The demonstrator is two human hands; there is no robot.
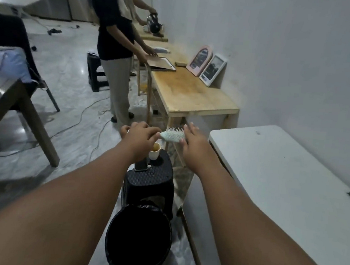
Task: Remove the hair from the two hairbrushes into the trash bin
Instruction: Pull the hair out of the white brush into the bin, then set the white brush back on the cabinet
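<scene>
A pale mint hairbrush with white bristles pointing up is held out in front of me between both hands. My left hand pinches its handle end. My right hand holds the head end, fingers spread around it. Directly below my forearms stands the black trash bin, lined with a black bag. I cannot make out any hair on the bristles. A second hairbrush is not in sight.
A black stool beyond the bin carries a cup and a phone. A white table is on my right, a wooden bench ahead with picture frames. A person stands at the bench. Cables cross the floor on the left.
</scene>
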